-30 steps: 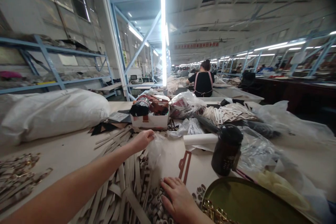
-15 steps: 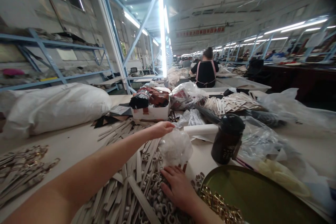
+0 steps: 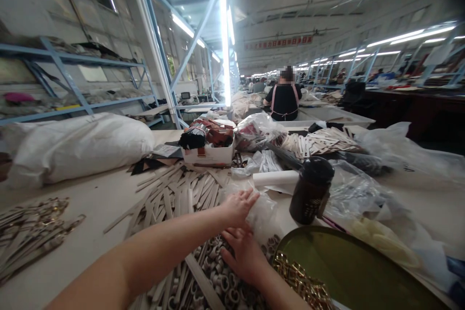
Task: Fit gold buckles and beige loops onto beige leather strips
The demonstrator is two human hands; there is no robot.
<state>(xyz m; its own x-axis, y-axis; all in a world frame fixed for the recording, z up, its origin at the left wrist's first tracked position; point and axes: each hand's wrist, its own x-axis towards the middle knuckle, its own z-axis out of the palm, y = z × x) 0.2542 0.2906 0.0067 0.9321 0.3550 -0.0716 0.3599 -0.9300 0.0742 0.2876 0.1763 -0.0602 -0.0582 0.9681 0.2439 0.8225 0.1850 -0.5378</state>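
My left hand [image 3: 240,207] reaches across to the right with its fingers stretched out over a crumpled clear plastic bag [image 3: 267,213], touching it. Just below, my right hand [image 3: 246,254] lies flat with its thumb apart, its fingertips by the bag and partly hidden by my left hand. Beneath it is a heap of small grey strap loops [image 3: 218,271]. Long grey straps [image 3: 174,198] are piled under and beyond my left forearm. To the right of my right wrist, gold metal buckles [image 3: 300,281] sit in an olive-green tray [image 3: 356,261].
A dark lidded cup [image 3: 311,191] stands behind the tray, beside a white roll [image 3: 276,178]. Further back are a white box [image 3: 209,155] of strips and a large white sack [image 3: 83,147]. Straps with gold hardware [image 3: 34,232] lie at left. A person [image 3: 285,97] sits ahead, facing away.
My left hand has come down and toward me, from above the plastic bag onto it, close to my right hand. The bag is flatter. My right hand has hardly moved.
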